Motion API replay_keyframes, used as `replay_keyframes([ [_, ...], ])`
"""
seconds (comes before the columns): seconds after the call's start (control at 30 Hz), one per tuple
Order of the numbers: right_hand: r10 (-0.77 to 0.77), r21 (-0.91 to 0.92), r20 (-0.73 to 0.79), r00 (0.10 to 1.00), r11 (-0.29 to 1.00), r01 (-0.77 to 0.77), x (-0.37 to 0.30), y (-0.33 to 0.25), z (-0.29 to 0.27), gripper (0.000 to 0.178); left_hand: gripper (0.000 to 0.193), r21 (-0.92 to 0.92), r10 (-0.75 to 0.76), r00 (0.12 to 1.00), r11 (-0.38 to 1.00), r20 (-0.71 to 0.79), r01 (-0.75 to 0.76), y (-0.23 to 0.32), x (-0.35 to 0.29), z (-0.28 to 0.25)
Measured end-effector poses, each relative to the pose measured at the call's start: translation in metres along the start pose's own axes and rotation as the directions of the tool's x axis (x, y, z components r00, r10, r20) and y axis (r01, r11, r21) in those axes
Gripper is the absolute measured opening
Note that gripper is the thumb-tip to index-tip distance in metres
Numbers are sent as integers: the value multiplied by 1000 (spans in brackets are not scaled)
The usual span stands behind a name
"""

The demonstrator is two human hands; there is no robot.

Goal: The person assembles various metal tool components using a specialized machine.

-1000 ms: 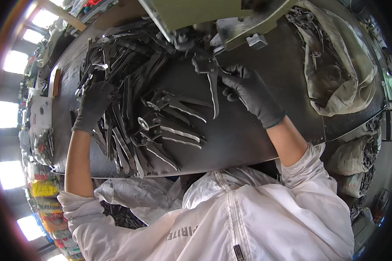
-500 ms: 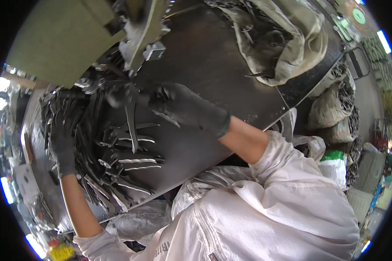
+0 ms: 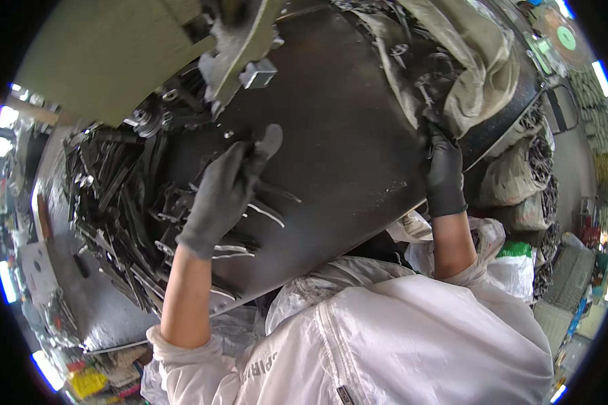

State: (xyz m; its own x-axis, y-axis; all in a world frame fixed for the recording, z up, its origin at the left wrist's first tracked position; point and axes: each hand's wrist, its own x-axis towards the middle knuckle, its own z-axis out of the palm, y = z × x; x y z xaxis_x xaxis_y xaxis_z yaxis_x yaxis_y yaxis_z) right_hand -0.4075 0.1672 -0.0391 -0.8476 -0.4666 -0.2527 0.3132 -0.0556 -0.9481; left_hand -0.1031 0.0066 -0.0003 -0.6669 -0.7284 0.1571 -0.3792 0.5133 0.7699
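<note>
My left hand, in a dark grey glove, is over the steel tabletop beside a row of curved metal handles. Its thumb stands away from the fingers. Two dark curved handles stick out from beside the palm; whether the hand touches them is not clear. At the right, my right hand, gloved alike, reaches into the mouth of a beige cloth sack among small dark metal parts. Its fingertips blend into the dark parts, so any grip is hidden.
A heap of dark flat metal bars covers the table's left side. Over the far left hangs a machine with a green-grey cover and a metal block. Filled sacks stand past the right table edge.
My left hand has left the bar heap and moved right to the row of handles. My right hand has gone from near the machine rightward to the sack's mouth.
</note>
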Motion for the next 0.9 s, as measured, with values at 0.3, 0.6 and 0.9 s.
replay_keyframes([
  [0.3, 143, -146, 725, 674, 988, -54, -54, -3, 124, 38, 25, -320, -444, 894, 858, -65, 402, -26, -21, -28],
  [0.6, 262, -326, 762, 592, 945, 2, -71, -1, 186, 28, 32, -233, -295, 951, 935, -90, 268, -23, -1, -28],
  [0.9, 70, -175, 838, 541, 974, 146, -60, 30, 194, 26, 34, -346, -237, 961, 897, 145, 274, -35, 5, -29],
])
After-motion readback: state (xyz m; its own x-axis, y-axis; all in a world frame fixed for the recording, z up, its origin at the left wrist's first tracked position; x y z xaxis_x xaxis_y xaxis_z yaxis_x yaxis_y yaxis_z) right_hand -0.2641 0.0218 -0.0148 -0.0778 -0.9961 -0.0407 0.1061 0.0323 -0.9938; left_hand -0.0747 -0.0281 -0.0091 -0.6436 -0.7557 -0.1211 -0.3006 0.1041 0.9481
